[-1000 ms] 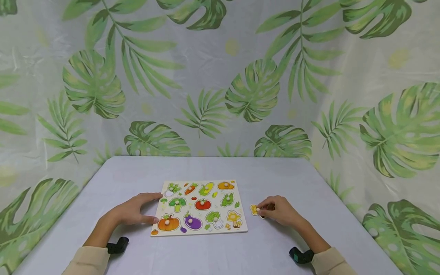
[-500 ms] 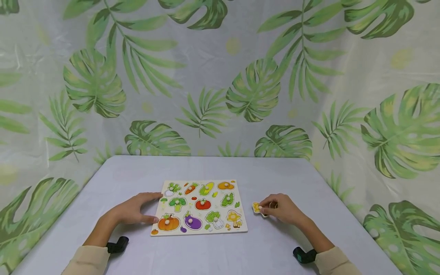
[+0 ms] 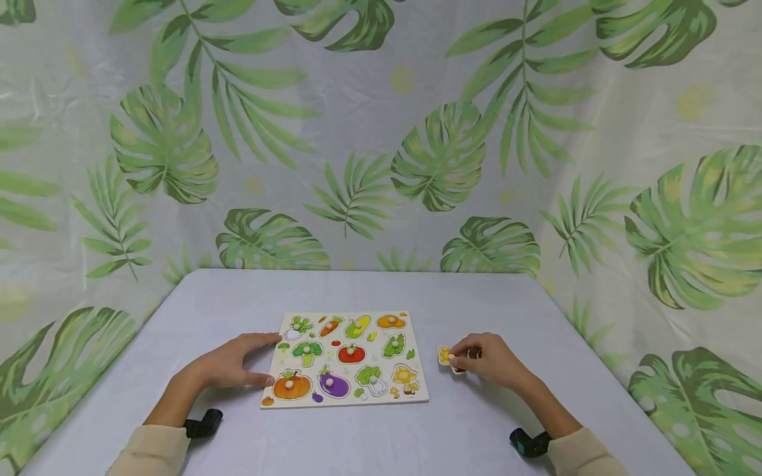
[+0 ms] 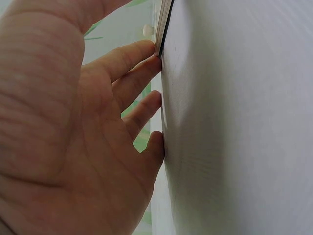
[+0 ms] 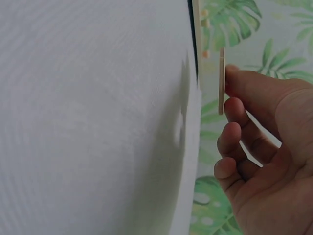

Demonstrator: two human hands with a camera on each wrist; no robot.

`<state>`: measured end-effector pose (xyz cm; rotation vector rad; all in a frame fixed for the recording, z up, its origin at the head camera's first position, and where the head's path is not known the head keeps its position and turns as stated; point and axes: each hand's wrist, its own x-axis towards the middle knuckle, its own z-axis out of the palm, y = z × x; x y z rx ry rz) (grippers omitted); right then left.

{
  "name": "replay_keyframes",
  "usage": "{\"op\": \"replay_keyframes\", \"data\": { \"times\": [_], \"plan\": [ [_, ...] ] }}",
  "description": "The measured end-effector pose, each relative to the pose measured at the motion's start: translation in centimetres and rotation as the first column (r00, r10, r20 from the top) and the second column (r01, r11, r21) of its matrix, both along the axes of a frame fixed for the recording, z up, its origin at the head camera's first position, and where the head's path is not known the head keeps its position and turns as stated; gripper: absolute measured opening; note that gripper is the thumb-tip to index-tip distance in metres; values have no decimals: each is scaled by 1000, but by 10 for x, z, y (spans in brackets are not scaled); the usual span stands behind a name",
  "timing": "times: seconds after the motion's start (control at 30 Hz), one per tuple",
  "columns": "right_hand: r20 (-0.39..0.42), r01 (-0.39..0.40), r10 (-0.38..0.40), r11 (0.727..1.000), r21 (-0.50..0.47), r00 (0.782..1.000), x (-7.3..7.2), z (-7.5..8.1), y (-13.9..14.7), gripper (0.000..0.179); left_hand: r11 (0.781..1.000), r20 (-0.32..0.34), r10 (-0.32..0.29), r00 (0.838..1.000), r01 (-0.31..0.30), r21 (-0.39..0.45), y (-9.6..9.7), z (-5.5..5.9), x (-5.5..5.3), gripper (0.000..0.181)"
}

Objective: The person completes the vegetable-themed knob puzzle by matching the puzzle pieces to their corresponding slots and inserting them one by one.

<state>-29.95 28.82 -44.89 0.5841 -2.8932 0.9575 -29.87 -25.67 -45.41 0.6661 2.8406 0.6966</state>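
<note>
A wooden puzzle board [image 3: 381,370] with pictures of vegetables lies on the table in the head view; most of its pictures bear small knobs. Its left edge is touched by the thumb and fingertips of my left hand [image 3: 226,362], fingers spread and fairly straight. To the right of the board, my right hand [image 3: 491,360] pinches a thin yellow puzzle piece [image 3: 444,356] with thumb and forefinger. The right wrist view shows that piece [image 5: 222,83] edge-on, raised above the tabletop. Much of its picture is hidden behind my fingers.
A pale cloth covers the table [image 3: 369,291]. Leaf-patterned curtains [image 3: 357,132] enclose the back and both sides. On the board, the yellow mushroom picture [image 3: 405,375] at the near right corner shows no knob.
My right hand has shifted slightly to the right and away from me with the yellow puzzle piece, which has risen and tilted a little. My left hand and the board have stayed still.
</note>
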Motion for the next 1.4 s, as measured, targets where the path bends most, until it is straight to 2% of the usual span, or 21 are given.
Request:
{"op": "replay_keyframes", "data": {
  "times": [0.33,0.57,0.93,1.4],
  "plan": [
    [-13,-29,29,1000,0,1000,1,11,-10,9,1000,-5,1,1000,-1,1,-2,-1,-2,93],
    [13,-19,19,1000,-11,1000,1,14,-21,10,1000,10,3,1000,-3,12,0,-1,-1,92],
    [-4,-59,59,998,-27,998,0,12,-36,11,1000,12,-15,1000,15,22,1,-1,0,91],
    [-7,-109,109,993,-54,994,1,14,-58,9,1000,16,5,1000,-5,14,-1,-2,-2,93]
  ]
}}
